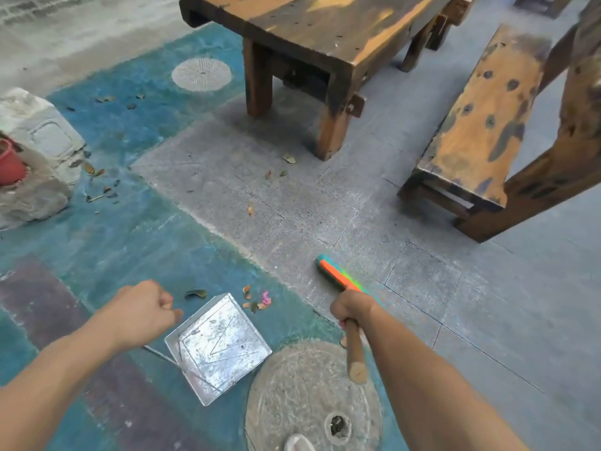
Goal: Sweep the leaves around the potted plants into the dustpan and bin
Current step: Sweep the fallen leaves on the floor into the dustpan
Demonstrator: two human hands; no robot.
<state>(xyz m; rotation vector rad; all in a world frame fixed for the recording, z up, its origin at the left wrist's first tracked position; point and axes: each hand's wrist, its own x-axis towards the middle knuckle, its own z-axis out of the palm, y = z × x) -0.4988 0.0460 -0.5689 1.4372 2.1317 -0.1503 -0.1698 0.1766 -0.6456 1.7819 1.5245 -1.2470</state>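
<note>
A square metal dustpan (217,345) lies flat on the blue-painted floor, nothing visible inside it. My left hand (143,312) is curled in a fist above its left corner, gripping the top of its thin handle, which is mostly hidden. My right hand (353,307) grips the wooden handle of a broom (338,275) whose orange and green head rests on the floor to the right of the pan. A small heap of leaves and pink petals (257,301) lies just beyond the pan's open edge. One dark leaf (196,293) lies at the pan's far corner.
More leaves (97,183) are scattered beside a grey stone planter (42,157) holding a red pot (9,164) at left. Loose leaves (287,159) lie near a wooden table's leg (331,125). A wooden bench (481,125) stands at right. A round drain cover (312,395) lies near my feet.
</note>
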